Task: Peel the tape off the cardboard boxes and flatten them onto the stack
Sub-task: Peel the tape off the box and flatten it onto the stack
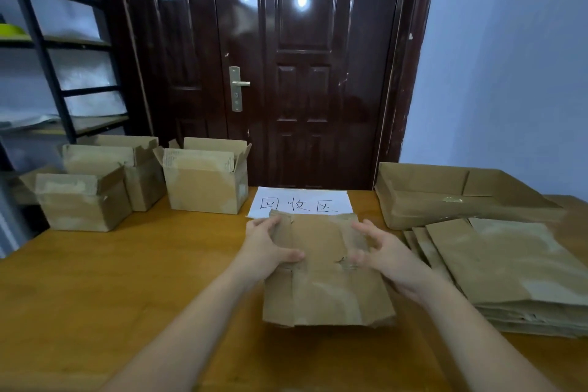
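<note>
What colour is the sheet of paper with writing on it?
White, with dark handwritten characters; the paper shows clearly in the head view.

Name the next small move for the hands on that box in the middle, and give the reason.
Probably peel the tape: the flattened box lies flat on the table, the left hand grips its left edge, and the right hand hovers open over a glossy strip near the centre seam. The stack waits at right.
</note>
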### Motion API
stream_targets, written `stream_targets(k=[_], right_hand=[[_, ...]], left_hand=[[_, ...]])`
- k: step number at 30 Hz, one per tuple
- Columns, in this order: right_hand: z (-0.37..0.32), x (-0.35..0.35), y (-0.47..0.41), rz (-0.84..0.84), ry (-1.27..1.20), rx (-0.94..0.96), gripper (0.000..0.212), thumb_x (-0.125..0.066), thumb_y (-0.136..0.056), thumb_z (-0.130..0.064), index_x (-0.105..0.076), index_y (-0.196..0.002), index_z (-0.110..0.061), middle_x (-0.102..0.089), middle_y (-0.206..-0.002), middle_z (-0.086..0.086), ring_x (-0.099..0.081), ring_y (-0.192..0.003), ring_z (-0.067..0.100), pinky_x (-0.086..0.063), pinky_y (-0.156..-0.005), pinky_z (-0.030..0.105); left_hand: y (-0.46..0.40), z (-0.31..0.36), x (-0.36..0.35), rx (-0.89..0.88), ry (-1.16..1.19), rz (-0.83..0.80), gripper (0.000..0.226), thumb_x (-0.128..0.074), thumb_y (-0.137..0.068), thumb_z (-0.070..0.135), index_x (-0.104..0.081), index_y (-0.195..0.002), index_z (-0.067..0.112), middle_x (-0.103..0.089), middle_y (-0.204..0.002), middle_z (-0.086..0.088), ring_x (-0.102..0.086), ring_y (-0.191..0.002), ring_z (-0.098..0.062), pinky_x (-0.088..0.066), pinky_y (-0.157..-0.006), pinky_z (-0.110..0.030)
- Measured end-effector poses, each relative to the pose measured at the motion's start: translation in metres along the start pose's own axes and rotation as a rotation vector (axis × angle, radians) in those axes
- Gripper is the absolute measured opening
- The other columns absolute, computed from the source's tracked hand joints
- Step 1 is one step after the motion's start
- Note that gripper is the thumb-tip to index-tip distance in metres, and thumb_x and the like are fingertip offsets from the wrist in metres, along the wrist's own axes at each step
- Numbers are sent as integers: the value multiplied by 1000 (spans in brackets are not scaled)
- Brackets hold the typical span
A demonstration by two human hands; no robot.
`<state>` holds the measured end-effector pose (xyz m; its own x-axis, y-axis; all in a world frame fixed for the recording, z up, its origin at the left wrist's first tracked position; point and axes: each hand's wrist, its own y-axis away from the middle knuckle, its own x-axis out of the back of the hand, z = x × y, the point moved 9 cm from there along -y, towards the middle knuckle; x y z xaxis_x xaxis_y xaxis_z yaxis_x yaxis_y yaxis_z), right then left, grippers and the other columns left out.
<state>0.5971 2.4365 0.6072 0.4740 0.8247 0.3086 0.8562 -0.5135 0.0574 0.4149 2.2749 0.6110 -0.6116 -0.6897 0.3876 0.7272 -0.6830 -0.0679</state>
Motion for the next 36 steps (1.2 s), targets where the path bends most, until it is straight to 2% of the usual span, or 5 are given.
stream_targets(k=[4, 10, 20, 25, 36], right_hand=[[14, -24, -8, -96, 485, 98, 123, -93, -54, -55, -30, -157, -33, 4, -155, -37, -16, -144, 0, -27, -108, 11], [53, -34, -17, -212, 844, 47, 99, -58, -80, -77, -19, -161, -36, 3, -169, -12, 15, -154, 15, -6, -126, 47], [69, -31, -13, -193, 964, 70, 101, -15, -70, -101, -10, -157, -51, 8, -164, -25, 13, -154, 13, 3, -124, 43], [59, -37, -8, -84, 1053, 82, 85, -17, -85, -88, -18, -158, -45, -7, -168, -17, -2, -154, 17, -9, -124, 46], [31, -43, 6, -2, 924, 206, 30, -57, -89, -65, -67, -100, -39, -48, -111, -24, -43, -114, 3, -45, -101, 34]], left_hand=[[-3, -22, -13, 20, -215, -22, 109, -96, -71, 29, -34, -159, 13, -21, -151, 2, -35, -123, -11, -37, -108, -27], [2, -49, -32, -46, -673, -20, 79, -64, -91, 63, -35, -156, 28, -13, -165, 0, -24, -148, -25, -27, -114, -42], [34, -11, -53, -409, -1191, 60, 59, -28, -103, 64, -64, -134, 28, -40, -157, 2, -31, -140, -22, -23, -114, -44], [65, -11, -79, -351, -1042, -168, 112, -2, -76, 99, -46, -151, 29, -44, -155, 6, -36, -142, -19, -17, -122, -47], [35, -72, 8, -15, -846, -208, 68, -54, -95, 68, -32, -156, 48, -18, -170, 10, -9, -158, -22, -1, -127, -53]])
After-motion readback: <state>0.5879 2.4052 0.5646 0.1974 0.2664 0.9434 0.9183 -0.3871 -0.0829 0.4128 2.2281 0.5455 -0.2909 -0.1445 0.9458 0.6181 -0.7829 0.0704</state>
